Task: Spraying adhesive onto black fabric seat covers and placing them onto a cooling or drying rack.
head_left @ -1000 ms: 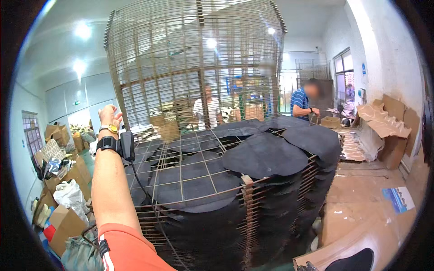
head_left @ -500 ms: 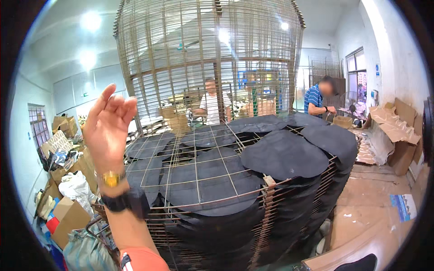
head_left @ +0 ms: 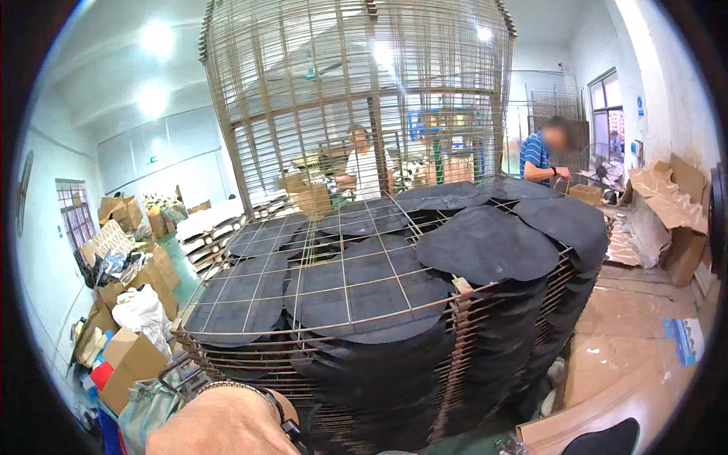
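Only the left wrist [head_left: 227, 421] with a wristband shows at the bottom edge; its hand is hidden, so I cannot tell its state. Just ahead, dark felt pieces [head_left: 485, 244] lie flat between stacked wire racks [head_left: 318, 326], probably for drying.

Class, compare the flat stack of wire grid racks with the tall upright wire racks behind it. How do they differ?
The flat stack of wire grid racks lies horizontal; the tall upright wire racks stand vertical. The stack carries dark rounded sheets; the upright racks look bare, people showing through. Both are tan wire grids.
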`<action>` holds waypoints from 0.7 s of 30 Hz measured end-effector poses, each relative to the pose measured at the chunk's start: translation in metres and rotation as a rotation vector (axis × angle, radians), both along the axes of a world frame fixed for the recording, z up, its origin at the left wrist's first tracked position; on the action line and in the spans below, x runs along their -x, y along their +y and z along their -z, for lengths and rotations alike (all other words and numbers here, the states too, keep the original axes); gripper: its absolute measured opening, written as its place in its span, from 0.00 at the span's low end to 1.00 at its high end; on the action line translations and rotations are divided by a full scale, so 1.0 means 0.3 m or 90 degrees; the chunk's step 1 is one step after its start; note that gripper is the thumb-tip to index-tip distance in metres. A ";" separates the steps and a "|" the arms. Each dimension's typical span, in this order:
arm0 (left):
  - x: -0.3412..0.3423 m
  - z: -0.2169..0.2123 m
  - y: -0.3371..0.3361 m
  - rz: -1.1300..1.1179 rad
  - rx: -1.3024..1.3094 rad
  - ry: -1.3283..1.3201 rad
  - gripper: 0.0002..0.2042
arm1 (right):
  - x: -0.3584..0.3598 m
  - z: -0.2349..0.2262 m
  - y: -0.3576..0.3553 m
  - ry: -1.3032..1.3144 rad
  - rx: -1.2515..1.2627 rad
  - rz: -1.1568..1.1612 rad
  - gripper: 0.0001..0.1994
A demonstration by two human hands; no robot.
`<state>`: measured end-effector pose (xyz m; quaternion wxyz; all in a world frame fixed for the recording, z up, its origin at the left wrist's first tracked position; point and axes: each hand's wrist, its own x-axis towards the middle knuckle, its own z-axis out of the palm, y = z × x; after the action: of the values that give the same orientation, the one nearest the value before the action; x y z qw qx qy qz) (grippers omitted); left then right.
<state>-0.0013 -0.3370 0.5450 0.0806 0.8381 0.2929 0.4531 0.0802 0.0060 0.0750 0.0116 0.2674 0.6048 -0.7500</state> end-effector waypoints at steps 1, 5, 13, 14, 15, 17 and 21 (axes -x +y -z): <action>-0.025 0.004 -0.015 -0.056 0.021 -0.051 0.11 | -0.003 0.007 0.004 -0.008 -0.002 -0.003 0.09; -0.074 0.047 -0.004 -0.133 -0.023 -0.139 0.11 | -0.031 0.009 -0.007 -0.005 -0.011 0.010 0.10; -0.068 0.040 0.020 -0.081 0.020 -0.112 0.11 | -0.068 0.009 0.022 -0.002 0.010 0.002 0.11; -0.064 0.049 0.033 -0.073 -0.002 -0.115 0.12 | -0.071 0.000 0.018 -0.003 0.010 0.004 0.11; -0.056 0.057 0.045 -0.064 -0.025 -0.119 0.12 | -0.073 -0.013 0.011 0.002 0.010 0.020 0.11; -0.025 0.021 0.068 0.012 -0.001 -0.061 0.12 | -0.071 -0.032 0.009 0.010 0.010 0.026 0.11; -0.050 0.038 0.057 -0.015 0.039 -0.095 0.12 | -0.068 -0.034 0.009 0.002 -0.025 0.004 0.11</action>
<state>0.0135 -0.3201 0.5336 0.1225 0.7958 0.3095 0.5059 0.1007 0.0087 0.0852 0.0031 0.2678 0.6190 -0.7383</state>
